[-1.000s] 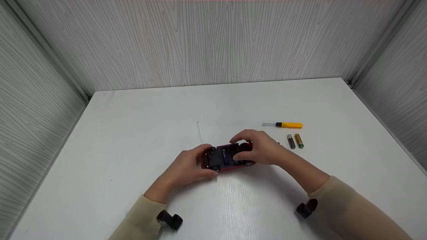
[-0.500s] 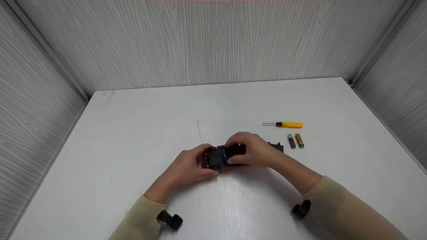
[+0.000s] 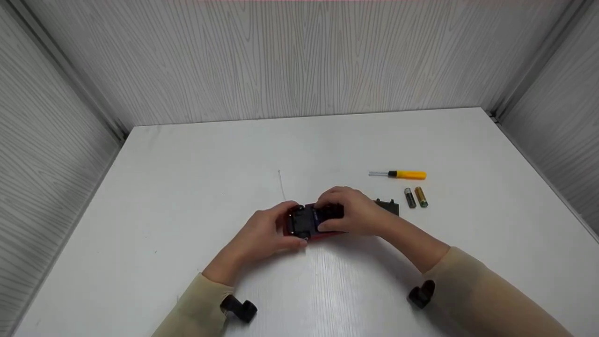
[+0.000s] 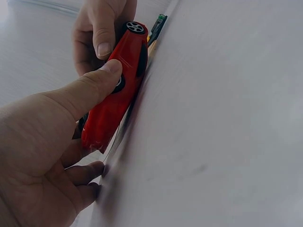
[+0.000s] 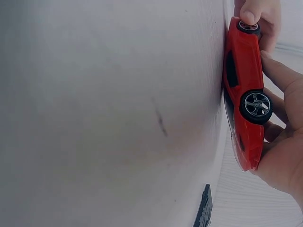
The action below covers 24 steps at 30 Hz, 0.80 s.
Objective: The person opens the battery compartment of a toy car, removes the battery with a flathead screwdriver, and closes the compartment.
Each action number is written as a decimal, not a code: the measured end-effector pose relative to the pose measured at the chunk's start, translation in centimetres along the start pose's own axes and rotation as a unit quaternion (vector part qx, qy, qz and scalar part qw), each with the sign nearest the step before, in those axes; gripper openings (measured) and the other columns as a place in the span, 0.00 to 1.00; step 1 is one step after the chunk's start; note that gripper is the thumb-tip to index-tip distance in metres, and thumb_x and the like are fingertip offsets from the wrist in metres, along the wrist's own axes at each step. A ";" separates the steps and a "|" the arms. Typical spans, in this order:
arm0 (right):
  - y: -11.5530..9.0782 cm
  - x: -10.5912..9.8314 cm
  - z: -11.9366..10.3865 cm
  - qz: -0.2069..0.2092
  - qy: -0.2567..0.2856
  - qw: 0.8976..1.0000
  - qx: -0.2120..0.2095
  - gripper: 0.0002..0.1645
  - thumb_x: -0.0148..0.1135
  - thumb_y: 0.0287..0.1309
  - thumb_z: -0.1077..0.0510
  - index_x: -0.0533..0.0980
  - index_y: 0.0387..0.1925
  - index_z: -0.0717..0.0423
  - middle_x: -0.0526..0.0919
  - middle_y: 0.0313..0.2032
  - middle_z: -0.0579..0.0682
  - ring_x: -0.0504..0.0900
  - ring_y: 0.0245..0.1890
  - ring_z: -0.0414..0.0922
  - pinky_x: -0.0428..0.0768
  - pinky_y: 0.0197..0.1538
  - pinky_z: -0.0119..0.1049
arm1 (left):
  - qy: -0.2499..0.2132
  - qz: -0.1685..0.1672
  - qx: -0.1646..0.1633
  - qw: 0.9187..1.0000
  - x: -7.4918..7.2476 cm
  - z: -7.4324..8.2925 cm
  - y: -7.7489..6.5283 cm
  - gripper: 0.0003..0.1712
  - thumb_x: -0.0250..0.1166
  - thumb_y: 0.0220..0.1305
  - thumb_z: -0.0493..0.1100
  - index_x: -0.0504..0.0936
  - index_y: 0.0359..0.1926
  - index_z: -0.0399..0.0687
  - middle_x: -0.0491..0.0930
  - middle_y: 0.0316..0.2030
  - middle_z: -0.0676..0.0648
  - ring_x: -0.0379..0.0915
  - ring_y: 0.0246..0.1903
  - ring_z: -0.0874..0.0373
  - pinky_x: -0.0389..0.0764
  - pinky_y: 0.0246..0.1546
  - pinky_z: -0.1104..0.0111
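Note:
A red toy car (image 3: 302, 222) lies upside down on the white table, its black underside facing up. At its left end my left hand (image 3: 264, 234) grips it, the thumb (image 4: 111, 66) pressed on the red side by a wheel. Over the underside bends my right hand (image 3: 353, 213), thumb on the near side and fingers on the far side. In the right wrist view the red body (image 5: 248, 61) and a silver-spoked wheel (image 5: 256, 104) show beside the palm. The right hand covers the middle and right of the underside; what lies beneath its fingertips is hidden.
Past the right wrist lies a flat black part (image 3: 388, 207), partly covered by the forearm. Two small batteries (image 3: 410, 198) lie farther right, below a screwdriver (image 3: 407, 174) with a yellow handle. A thin pale wire (image 3: 281, 185) extends from behind the car.
My right hand has shifted left along the car's underside, uncovering the flat black part behind its wrist. Over the last half second it barely moves. The left hand keeps its grip.

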State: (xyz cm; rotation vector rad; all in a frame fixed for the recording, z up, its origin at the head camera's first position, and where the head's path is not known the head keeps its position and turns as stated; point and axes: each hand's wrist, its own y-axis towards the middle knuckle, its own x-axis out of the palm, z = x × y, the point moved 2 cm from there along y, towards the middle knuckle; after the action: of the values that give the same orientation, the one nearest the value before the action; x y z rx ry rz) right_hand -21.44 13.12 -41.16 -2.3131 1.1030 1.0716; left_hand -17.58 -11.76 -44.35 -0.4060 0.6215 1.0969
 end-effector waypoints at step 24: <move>0.1 0.1 0.2 -0.011 0.006 1.000 -0.013 0.22 0.79 0.61 0.51 0.85 0.55 0.51 0.86 0.54 0.45 0.79 0.56 0.47 0.76 0.63 0.50 | -0.007 0.005 0.003 1.000 0.0 0.1 0.0 0.48 0.85 0.53 0.59 0.75 0.72 0.59 0.82 0.58 0.53 0.76 0.53 0.57 0.74 0.61 0.57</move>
State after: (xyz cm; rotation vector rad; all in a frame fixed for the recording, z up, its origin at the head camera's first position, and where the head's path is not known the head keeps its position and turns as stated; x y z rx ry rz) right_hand -21.57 13.10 -41.41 -2.3492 1.0720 1.0722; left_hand -17.52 -11.75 -44.30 -0.3908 0.6137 1.1058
